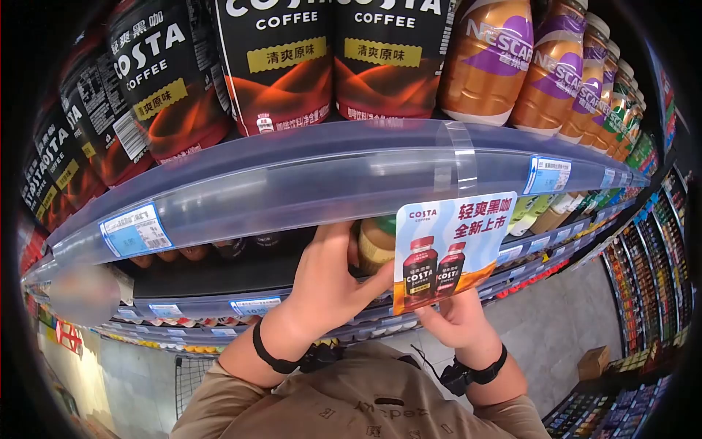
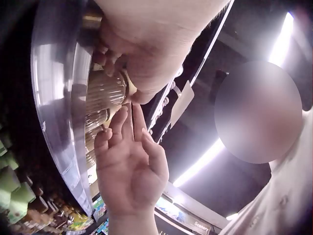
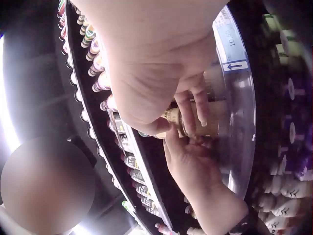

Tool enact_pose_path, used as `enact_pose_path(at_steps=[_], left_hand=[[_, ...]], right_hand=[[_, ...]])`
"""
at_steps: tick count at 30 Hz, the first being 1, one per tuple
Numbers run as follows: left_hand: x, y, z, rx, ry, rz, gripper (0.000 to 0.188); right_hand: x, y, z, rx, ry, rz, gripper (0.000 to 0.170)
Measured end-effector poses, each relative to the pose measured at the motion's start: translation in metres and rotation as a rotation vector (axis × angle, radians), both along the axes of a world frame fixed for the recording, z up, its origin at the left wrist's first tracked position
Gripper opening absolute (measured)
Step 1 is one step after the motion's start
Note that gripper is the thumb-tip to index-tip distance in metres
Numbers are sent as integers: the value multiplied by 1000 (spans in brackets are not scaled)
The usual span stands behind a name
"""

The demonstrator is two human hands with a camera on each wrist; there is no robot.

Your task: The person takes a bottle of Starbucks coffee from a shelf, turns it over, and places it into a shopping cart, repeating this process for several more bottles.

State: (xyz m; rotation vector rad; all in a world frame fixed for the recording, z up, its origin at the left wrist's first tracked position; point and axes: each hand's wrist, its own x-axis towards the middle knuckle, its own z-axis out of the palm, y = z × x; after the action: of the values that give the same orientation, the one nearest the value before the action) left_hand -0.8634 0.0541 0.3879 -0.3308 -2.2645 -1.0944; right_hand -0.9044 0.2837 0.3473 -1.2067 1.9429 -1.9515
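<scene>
Just under the shelf lip, a bottle (image 1: 376, 245) with a green cap and tan label stands between the hands. The left hand (image 1: 322, 282) curls its fingers round one side, thumb across the front. From the other side the right hand (image 1: 459, 320) reaches in, partly hidden by a hanging promotional card (image 1: 446, 256). In the left wrist view the right hand (image 2: 132, 169) has fairly straight fingers near a ribbed clear bottle (image 2: 105, 92). The right wrist view shows the left hand (image 3: 195, 166) against the bottle (image 3: 212, 117), the right hand's fingers resting over it.
Large dark coffee bottles (image 1: 281, 80) and orange-brown ones (image 1: 486, 66) fill the shelf above. A clear shelf lip (image 1: 307, 183) with price tags runs across the view. Below are more stocked shelves, a cart (image 1: 191, 384) and grey floor; a small carton (image 1: 593, 363) is at right.
</scene>
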Motion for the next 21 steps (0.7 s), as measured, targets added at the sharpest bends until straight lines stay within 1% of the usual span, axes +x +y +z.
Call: enact_pose_path(at_steps=[1, 3, 4, 5, 7, 8, 9, 11, 12, 13, 15, 16, 17, 19, 20, 21], left_hand=[[2, 1, 0, -2, 0, 7, 74], [7, 1, -3, -1, 67, 26, 78], [13, 3, -7, 39, 39, 56, 75], [16, 2, -12, 37, 39, 69, 75], [21, 2, -20, 115, 111, 31, 71], [28, 5, -20, 153, 128, 31, 68], [32, 7, -21, 151, 130, 45, 68], [38, 10, -26, 82, 248, 76, 68], [43, 14, -23, -14, 315, 109, 69], [50, 18, -24, -13, 313, 123, 69], [66, 24, -28, -131, 359, 148, 70], [75, 28, -30, -190, 380, 164, 70], [85, 33, -32, -188, 375, 187, 70], [107, 44, -37, -312, 356, 205, 66], [131, 58, -43, -311, 336, 271, 66], [142, 66, -45, -344, 293, 273, 66]], right_hand=[[0, 0, 2, -2, 0, 7, 39], [0, -2, 7, 48, 109, 12, 38], [-2, -2, 9, 74, 197, 37, 39], [-4, -3, 14, 72, 198, 50, 39], [-4, -4, 27, 140, 382, 124, 41], [-4, -5, 34, 164, 447, 152, 49], [-1, -6, 33, 160, 450, 165, 49], [3, -6, 29, 169, 390, 166, 58], [4, -4, 24, 196, 363, 177, 67], [5, -3, 24, 196, 363, 191, 67], [7, -3, 27, 181, 461, 181, 68], [11, -2, 32, 138, 487, 217, 69], [15, 1, 33, 139, 486, 241, 69], [25, 7, 32, 123, 464, 305, 69], [32, 9, 15, 67, 489, 335, 70], [36, 10, 6, 61, 486, 369, 70]])
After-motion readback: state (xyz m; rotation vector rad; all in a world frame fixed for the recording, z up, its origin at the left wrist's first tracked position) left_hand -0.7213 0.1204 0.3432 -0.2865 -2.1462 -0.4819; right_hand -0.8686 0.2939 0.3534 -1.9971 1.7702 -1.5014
